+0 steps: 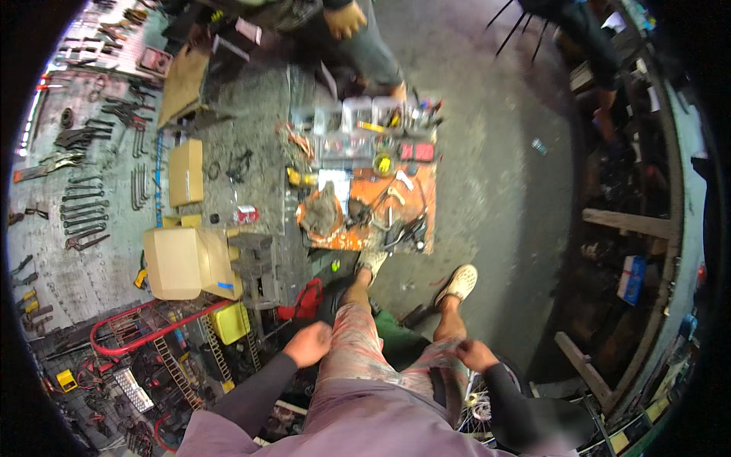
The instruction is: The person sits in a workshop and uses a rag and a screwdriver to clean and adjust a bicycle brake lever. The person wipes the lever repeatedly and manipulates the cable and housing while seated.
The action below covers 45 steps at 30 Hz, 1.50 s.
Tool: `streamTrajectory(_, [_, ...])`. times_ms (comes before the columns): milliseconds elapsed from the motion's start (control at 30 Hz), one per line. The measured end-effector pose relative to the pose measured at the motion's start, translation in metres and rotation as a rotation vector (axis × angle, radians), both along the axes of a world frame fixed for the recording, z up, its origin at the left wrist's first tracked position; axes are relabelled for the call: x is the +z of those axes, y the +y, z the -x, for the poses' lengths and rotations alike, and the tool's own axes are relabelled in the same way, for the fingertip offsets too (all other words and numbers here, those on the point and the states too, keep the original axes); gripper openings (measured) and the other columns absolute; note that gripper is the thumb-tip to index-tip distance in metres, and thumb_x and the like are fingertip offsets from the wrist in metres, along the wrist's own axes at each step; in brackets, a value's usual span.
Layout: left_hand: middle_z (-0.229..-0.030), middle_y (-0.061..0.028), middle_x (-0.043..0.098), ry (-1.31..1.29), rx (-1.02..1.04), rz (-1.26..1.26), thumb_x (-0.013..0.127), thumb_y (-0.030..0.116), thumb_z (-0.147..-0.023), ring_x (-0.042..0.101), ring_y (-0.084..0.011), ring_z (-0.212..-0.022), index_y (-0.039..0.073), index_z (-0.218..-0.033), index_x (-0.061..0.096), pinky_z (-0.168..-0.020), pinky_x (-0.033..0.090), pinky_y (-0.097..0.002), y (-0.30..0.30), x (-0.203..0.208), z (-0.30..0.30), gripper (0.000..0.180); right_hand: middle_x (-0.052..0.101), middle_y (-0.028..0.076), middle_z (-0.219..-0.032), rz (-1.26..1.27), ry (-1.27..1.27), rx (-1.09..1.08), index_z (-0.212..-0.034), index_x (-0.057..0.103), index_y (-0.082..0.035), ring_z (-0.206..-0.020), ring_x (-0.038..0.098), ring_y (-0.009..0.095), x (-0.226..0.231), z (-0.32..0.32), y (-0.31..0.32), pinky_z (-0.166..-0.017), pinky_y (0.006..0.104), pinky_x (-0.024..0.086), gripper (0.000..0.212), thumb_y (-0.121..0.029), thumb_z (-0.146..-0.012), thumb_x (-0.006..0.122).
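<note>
My left hand (308, 344) is curled at the outer side of my left thigh, its fingertips against the patterned shorts (350, 343). What those fingers hold, if anything, is hidden. At the right thigh, my right hand (476, 355) is closed at the edge of the shorts. Dark sleeves cover both forearms. Beyond my feet sits a low orange work board (417, 199), apart from both hands. On it lie a dirty, greyish lump-like part (321, 213), a dark metal part (358, 213), a yellow tape roll (382, 164) and several hand tools.
Clear plastic bins (358, 114) line the board's far end, near another person's hand (345, 19). Open cardboard box (173, 263), red-rimmed rack (122, 349) and yellow container (231, 324) stand left. Wrenches (84, 206) lie on a panel farther left. Wooden shelving (628, 222) is at right.
</note>
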State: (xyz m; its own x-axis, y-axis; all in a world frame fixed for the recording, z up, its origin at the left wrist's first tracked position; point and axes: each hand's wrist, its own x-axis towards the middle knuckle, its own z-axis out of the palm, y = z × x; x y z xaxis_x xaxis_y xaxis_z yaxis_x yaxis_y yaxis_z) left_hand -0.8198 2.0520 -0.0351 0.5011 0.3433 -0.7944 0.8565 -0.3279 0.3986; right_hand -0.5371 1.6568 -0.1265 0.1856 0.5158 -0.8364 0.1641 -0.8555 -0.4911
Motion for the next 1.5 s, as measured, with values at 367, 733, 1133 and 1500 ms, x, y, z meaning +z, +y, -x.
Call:
streamTrajectory(367, [-0.13, -0.0219, 0.074, 0.035, -0.151, 0.251, 0.069, 0.016, -0.095, 0.07, -0.04, -0.123, 0.003, -0.133, 0.065, -0.107, 0.054, -0.0486, -0.07, -0.323, -0.064, 0.04, 0.046, 0.022, -0.165, 0.314, 0.038, 0.27, -0.169, 0.035, -0.017, -0.153, 0.044, 0.043, -0.294, 0.198, 0.105, -0.124, 0.0573, 0.037, 0.082, -0.026, -0.095, 0.071])
streamTrajectory(733, [-0.144, -0.0289, 0.061, 0.052, -0.582, 0.553, 0.067, 0.04, -0.103, 0.059, -0.0469, -0.136, 0.005, -0.145, 0.056, -0.116, 0.047, -0.055, -0.062, -0.356, -0.147, 0.056, 0.073, 0.025, -0.133, 0.263, 0.201, 0.058, -0.138, 0.07, -0.011, -0.12, 0.072, 0.044, -0.448, 0.121, 0.07, -0.104, 0.0596, 0.054, 0.05, -0.042, -0.099, 0.067])
streamTrajectory(1133, [-0.123, -0.0255, 0.071, -0.29, -0.996, 0.201, 0.076, 0.036, -0.095, 0.067, -0.0448, -0.123, 0.001, -0.129, 0.065, -0.111, 0.049, -0.0542, -0.068, -0.355, -0.179, 0.051, 0.076, 0.024, -0.123, -0.082, -0.156, 0.151, -0.134, 0.073, -0.012, -0.114, 0.073, 0.043, -0.473, 0.112, 0.127, -0.1, 0.0549, 0.057, 0.046, -0.039, -0.098, 0.071])
streamTrajectory(1500, [-0.125, -0.0193, 0.075, -1.094, -0.642, -0.013, 0.077, 0.021, -0.095, 0.074, -0.034, -0.114, 0.003, -0.132, 0.071, -0.103, 0.058, -0.0423, -0.071, -0.232, -0.099, 0.042, 0.079, 0.023, -0.113, -0.27, -0.63, 0.206, -0.131, 0.075, -0.013, -0.109, 0.075, 0.042, -0.263, 0.031, 0.117, -0.096, 0.0506, 0.059, 0.042, -0.036, -0.097, 0.075])
